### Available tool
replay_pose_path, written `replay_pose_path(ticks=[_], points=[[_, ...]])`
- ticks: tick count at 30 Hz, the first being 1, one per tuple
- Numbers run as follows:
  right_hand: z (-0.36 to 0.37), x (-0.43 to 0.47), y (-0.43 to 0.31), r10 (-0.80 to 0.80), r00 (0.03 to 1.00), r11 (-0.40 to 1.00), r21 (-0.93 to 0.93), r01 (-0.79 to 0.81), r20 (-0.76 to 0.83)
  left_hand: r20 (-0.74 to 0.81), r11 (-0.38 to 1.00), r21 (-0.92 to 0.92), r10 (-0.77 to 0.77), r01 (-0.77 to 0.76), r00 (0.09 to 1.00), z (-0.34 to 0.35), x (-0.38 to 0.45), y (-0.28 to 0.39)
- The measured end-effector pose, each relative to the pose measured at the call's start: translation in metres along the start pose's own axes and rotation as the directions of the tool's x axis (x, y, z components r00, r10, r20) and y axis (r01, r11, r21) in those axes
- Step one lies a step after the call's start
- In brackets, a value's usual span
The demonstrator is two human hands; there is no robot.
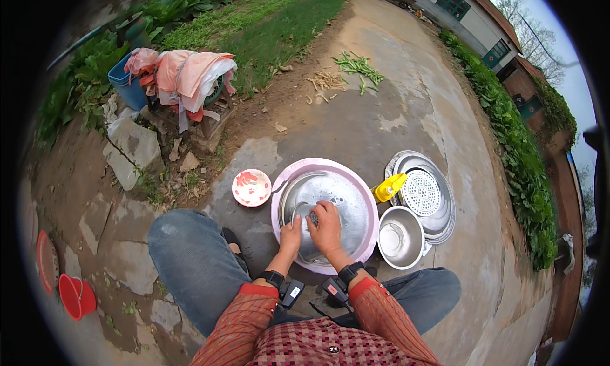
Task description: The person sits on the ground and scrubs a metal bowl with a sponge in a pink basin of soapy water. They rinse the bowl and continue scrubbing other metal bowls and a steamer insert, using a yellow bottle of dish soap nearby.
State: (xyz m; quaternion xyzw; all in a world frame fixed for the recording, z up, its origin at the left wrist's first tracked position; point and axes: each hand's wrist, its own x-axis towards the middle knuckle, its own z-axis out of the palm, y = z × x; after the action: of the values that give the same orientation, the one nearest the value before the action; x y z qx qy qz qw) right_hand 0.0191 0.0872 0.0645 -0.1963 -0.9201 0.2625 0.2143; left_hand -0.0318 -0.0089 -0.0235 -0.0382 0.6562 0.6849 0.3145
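Note:
A pink plastic basin (371,208) stands on the concrete in front of me, with a large metal pan or lid (350,189) inside it. My left hand (289,235) grips a smaller shiny metal vessel (299,212) by its edge, within the basin. In my right hand (326,228) is a dark scouring pad (313,218), pressed near that vessel. A long dark handle (279,187) sticks out over the basin's left rim. The exact shape of the held vessel is partly hidden by my hands.
Left of the basin is a red and white bowl (251,188). On the right are a yellow bottle (389,188), a steel bowl (401,237) and a perforated steamer plate (421,192) on metal trays. Green bean pods (358,66) lie farther ahead; a red bucket (76,297) stands lower left.

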Motion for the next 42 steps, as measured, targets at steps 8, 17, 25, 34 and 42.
replay_pose_path(ticks=[8, 17, 25, 34, 42], points=[[-0.02, 0.015, 0.009, 0.05, 0.998, 0.997, 0.055, -0.052, 0.032, 0.023, 0.997, 0.038, 0.064, -0.065, 0.998, 0.009, 0.004, -0.012], [-0.029, -0.032, -0.015, -0.413, 0.862, 0.87, -0.153, 0.469, 0.294, 0.045, 0.999, -0.008, 0.044, -0.044, 0.998, 0.006, 0.004, 0.004], [-0.011, 0.0, 0.001, -0.119, 0.993, 0.992, -0.031, 0.119, 0.007, -0.001, 0.997, 0.048, 0.053, -0.053, 0.999, 0.015, -0.004, 0.008], [-0.041, -0.028, -0.005, -0.35, 0.915, 0.927, -0.069, 0.369, 0.202, -0.069, 0.999, 0.03, -0.009, 0.011, 0.998, 0.021, 0.0, 0.017], [-0.025, 0.015, 0.009, -0.07, 0.995, 0.996, -0.052, 0.074, 0.066, 0.005, 0.977, 0.178, 0.117, -0.116, 0.993, 0.029, -0.011, 0.023]])
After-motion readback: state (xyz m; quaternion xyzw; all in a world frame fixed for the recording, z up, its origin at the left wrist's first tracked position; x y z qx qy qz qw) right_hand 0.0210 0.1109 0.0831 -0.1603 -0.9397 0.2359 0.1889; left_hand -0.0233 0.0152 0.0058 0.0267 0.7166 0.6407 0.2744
